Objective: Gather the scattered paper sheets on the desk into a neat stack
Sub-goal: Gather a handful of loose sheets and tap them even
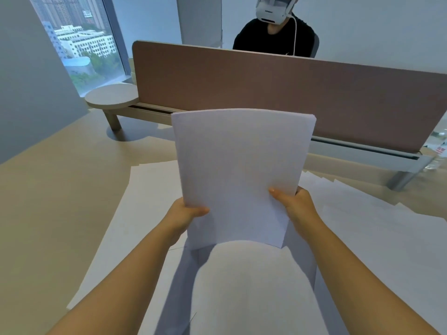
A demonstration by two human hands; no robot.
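Upright stack of white paper sheets point(242, 175) held above the pale beige worktop point(55, 189). Left hand point(183, 217) and right hand point(294, 201) grip its lower side edges, thumbs in front, fingers clamped behind. Loose white sheets point(362, 226) lie flat beneath and to both sides.

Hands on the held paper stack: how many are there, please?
2. The left hand grips the paper stack at its lower left edge; the right hand grips its lower right edge. Fingers behind are hidden.
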